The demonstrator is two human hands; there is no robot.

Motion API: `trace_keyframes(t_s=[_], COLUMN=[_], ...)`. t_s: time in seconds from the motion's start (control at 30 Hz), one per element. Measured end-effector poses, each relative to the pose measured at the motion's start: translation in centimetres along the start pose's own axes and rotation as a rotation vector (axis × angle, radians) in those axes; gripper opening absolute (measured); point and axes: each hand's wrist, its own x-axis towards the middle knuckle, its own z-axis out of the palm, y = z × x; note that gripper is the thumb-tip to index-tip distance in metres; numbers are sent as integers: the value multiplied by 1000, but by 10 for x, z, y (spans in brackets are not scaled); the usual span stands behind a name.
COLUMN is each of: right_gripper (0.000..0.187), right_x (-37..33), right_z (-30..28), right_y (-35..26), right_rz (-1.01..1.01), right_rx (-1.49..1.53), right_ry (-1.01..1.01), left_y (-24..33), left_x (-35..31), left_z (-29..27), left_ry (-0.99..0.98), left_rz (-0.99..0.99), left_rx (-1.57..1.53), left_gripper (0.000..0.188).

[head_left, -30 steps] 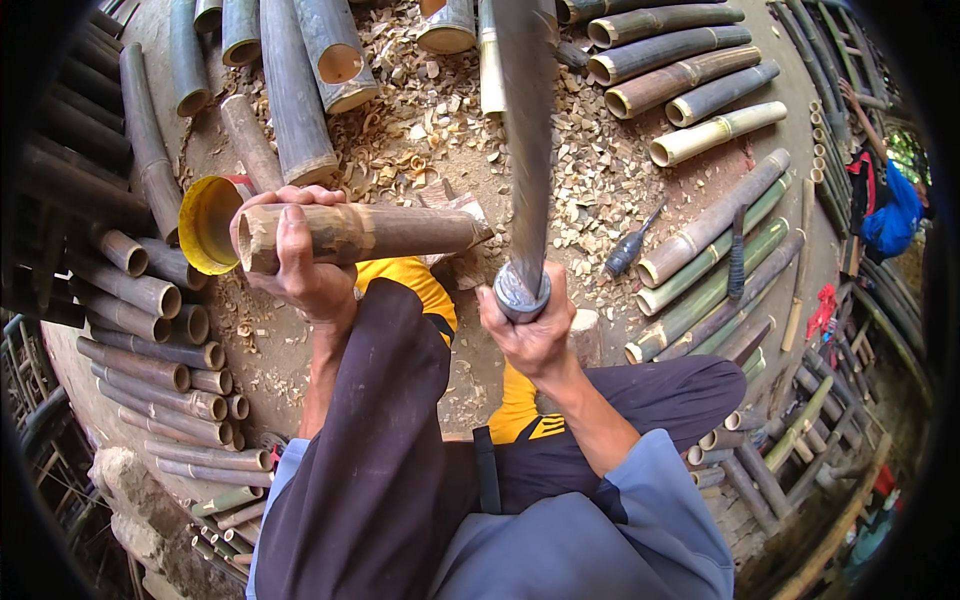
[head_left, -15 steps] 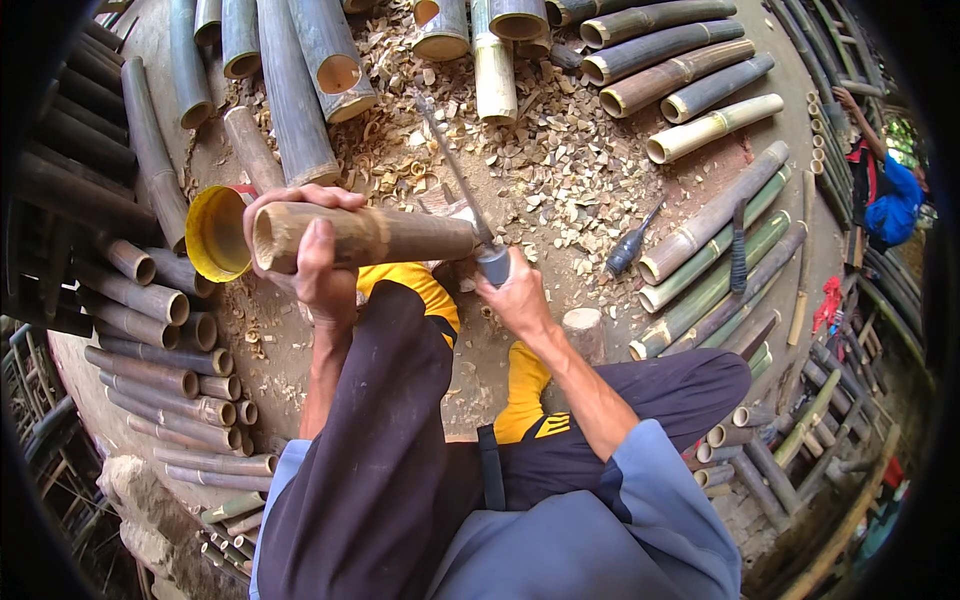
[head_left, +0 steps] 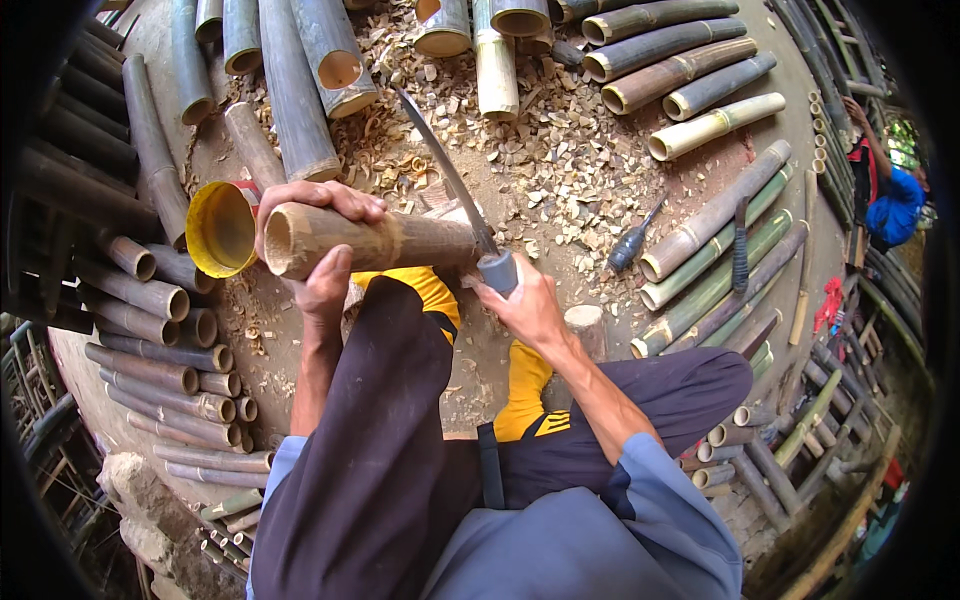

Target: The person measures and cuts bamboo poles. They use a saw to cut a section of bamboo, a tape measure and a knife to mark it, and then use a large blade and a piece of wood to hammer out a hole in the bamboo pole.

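Note:
A brown bamboo tube (head_left: 420, 241) lies across above my left knee, its hollow end toward the left. My left hand (head_left: 322, 284) is wrapped round that end, fingers over the top and thumb in front. My right hand (head_left: 532, 306) grips the grey handle of a long knife (head_left: 456, 182). Its narrow, slightly curved blade slants up and left from the handle, passing by the tube's right end. Whether the edge touches the bamboo there, I cannot tell.
A yellow-lined tin (head_left: 221, 229) stands beside my left hand. Wood chips (head_left: 585, 185) cover the ground ahead. A dark-handled pointed tool (head_left: 629, 246) lies right of them. Bamboo pieces (head_left: 715, 210) lie all round. Another person (head_left: 893, 212) in blue is at the far right.
The knife blade has tilted further left, and my right hand has shifted slightly right. The tube's hollow end has moved a little to the right, still in my left hand.

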Motion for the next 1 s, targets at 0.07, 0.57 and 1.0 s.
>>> trace_keyframes(t_s=[0.07, 0.57, 1.0], right_gripper=[26, 36, 29], right_x=[-4, -3, 0], right_z=[-3, 5, 20], right_y=[-28, -29, -15], right_rz=[-127, -247, -219], right_rx=[64, 87, 282], right_ry=[130, 263, 276], left_y=[2, 2, 5], left_x=[3, 5, 6], left_z=[-5, 6, 25], left_ry=[7, 532, 425], left_rz=[13, 36, 60], left_rx=[10, 166, 149], left_gripper=[46, 35, 36])
